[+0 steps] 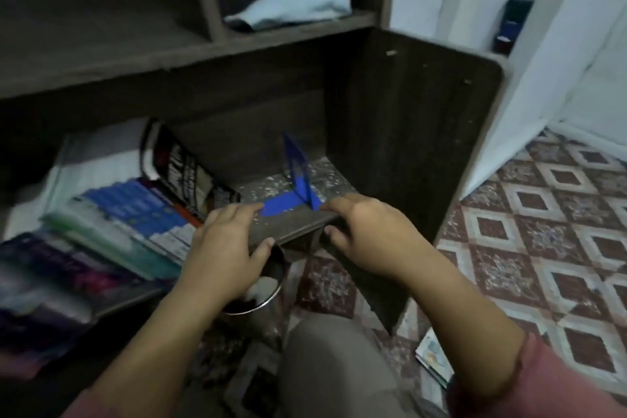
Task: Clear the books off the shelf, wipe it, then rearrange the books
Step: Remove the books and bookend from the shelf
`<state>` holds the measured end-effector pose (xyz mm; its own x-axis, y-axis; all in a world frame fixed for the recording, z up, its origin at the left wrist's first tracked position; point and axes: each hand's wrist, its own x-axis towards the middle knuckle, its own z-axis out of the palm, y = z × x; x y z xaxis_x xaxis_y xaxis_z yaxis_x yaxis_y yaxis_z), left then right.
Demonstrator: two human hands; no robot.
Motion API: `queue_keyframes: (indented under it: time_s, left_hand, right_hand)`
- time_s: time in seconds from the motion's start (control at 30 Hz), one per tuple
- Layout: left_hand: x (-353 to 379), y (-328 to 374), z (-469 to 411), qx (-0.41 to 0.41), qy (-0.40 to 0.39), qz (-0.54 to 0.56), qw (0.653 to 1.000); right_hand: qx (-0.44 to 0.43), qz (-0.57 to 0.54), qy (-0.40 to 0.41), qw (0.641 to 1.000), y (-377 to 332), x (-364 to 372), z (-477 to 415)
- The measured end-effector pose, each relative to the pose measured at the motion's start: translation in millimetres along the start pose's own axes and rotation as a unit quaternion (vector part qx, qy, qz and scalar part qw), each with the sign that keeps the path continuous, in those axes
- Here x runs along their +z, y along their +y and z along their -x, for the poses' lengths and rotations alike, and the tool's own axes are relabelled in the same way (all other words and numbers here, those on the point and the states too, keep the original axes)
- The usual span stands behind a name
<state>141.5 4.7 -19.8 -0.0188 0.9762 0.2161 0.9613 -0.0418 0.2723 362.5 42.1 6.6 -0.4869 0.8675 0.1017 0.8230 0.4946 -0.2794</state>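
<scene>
From here I see the left hand and right hand each pinching the dark wooden shelf board by its front edge, either side of the upright blue plastic bookend (slumped paperback books left of it), seemingly bracing.

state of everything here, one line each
lower shelf: speckled with debris, right part bare
blue bookend: upright on the lower shelf
books: slumped leftward on the shelf
light blue cloth: crumpled in upper cubby
left hand: grips shelf's front edge
right hand: grips shelf's front edge
</scene>
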Motion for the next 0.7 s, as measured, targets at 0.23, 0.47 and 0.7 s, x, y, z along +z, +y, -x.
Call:
queue_keyframes:
  time_s: [0.23, 0.47, 0.7]
  left_hand:
    - [-72.9, -87.4, 25.3, -0.105, 0.113, -0.038, 0.987]
    - [-94.1, -119.2, 25.5, -0.155, 0.104, -0.077, 0.98]
    - [-77.0, -125.6, 27.6, -0.17, 0.061, -0.084, 0.98]
  right_hand:
    - [-0.102, 0.032, 0.004, 0.994, -96.9, -10.8, -68.1]
    - [-0.178, 0.02, -0.012, 0.984, -157.9, 11.0, -126.9]
    - [-0.225, 0.085, -0.035, 0.97, -168.5, 28.4, -163.2]
